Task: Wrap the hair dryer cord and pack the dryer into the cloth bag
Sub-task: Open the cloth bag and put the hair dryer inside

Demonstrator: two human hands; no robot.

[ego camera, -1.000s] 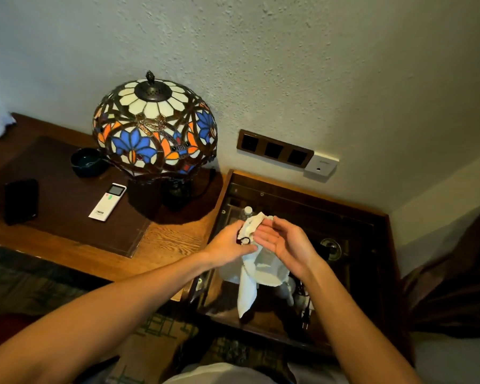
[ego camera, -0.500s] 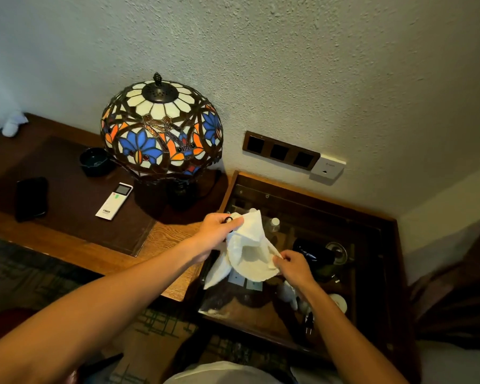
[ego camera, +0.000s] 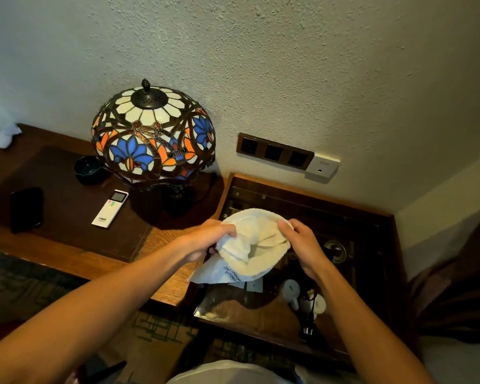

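Hands (ego camera: pixel 205 242) (ego camera: pixel 302 245) pinching opposite rims of cloth bag (ego camera: pixel 250 245), each grip closed on fabric, mouth stretched to admit dryer.

Both bare forearms reach forward and converge on the cloth bag (ego camera: pixel 254 245), held in the air between them. The left hand (ego camera: pixel 205 241) sits at the bag's left edge, knuckles up, fingers curled over and pinching the rim. The right hand (ego camera: pixel 302 245) sits at the bag's right edge, back of the hand up, fingertips gripping the rim, wrist angled toward the body.
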